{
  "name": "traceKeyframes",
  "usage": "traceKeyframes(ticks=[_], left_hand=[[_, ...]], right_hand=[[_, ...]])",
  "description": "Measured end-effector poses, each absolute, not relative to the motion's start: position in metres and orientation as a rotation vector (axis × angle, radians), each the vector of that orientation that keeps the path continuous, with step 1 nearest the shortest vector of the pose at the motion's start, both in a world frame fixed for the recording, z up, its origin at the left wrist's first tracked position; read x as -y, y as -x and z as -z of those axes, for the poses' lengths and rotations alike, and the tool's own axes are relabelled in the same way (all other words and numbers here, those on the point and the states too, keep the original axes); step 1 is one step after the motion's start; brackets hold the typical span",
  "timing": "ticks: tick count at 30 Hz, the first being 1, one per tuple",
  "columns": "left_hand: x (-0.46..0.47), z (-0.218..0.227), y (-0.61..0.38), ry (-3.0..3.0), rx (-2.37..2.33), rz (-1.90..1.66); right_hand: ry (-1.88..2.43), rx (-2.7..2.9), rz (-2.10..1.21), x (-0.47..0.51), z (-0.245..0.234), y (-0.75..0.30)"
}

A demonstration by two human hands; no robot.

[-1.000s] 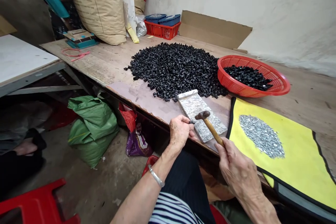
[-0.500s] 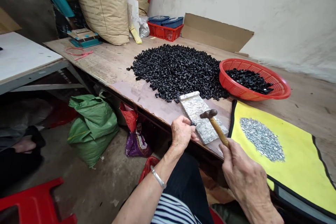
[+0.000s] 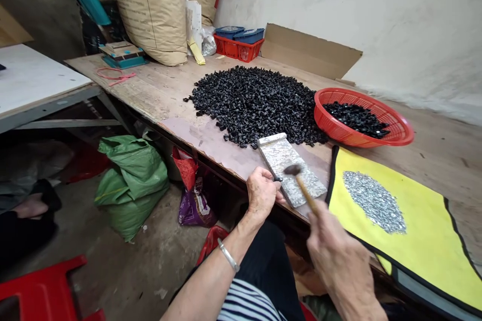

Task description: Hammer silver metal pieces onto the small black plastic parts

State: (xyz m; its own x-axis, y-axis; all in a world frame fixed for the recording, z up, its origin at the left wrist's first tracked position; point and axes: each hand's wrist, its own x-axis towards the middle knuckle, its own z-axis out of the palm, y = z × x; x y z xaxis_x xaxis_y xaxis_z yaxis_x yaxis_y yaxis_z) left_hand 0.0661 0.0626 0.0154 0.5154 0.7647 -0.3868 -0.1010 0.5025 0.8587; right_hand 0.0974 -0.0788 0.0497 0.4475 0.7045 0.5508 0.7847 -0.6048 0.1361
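Observation:
My left hand [image 3: 260, 192] pinches a small black plastic clip [image 3: 277, 178] at the near edge of a speckled stone slab [image 3: 290, 166]. My right hand [image 3: 337, 256], blurred by motion, grips the wooden handle of a small hammer [image 3: 299, 181], whose head hangs just above the slab, right beside the clip. Behind the slab lies a large heap of black clips [image 3: 256, 103]. A pile of small silver nails [image 3: 374, 202] rests on a yellow mat [image 3: 422, 230] to the right.
A red basket [image 3: 399, 134] holds more black clips at the back right. Brown sacks [image 3: 150, 5], a small red crate [image 3: 237, 46] and cardboard [image 3: 309, 47] stand along the far edge. Under the table lie a green bag [image 3: 130, 180] and a red stool [image 3: 41, 286].
The hammer head has swung down and left toward the clip in my left hand, and my right hand is now smeared by motion. My left hand stays put.

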Motion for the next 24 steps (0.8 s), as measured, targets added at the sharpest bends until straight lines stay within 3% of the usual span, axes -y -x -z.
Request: traceKeyframes(ticks=[8,12,18,24], left_hand=[[-0.0615,-0.0143,-0.0673,-0.91,-0.911,-0.618],[-0.0615,-0.0141,-0.0666,-0.926,-0.909,-0.629],[-0.0618,-0.0132,-0.0672,-0.894,-0.914,-0.634],[-0.0615,-0.0107,-0.0682,-0.907,-0.893,-0.637]], right_hand=[[2.418,1.199,0.912,0.0835,-0.0558,-0.0989],[2.539,1.421,0.86,0.0794,-0.0493,-0.0969],[2.441,1.2,1.061,0.0771,-0.0525,-0.0942],[2.599,1.356,0.872,0.0779,-0.0469,-0.0972]])
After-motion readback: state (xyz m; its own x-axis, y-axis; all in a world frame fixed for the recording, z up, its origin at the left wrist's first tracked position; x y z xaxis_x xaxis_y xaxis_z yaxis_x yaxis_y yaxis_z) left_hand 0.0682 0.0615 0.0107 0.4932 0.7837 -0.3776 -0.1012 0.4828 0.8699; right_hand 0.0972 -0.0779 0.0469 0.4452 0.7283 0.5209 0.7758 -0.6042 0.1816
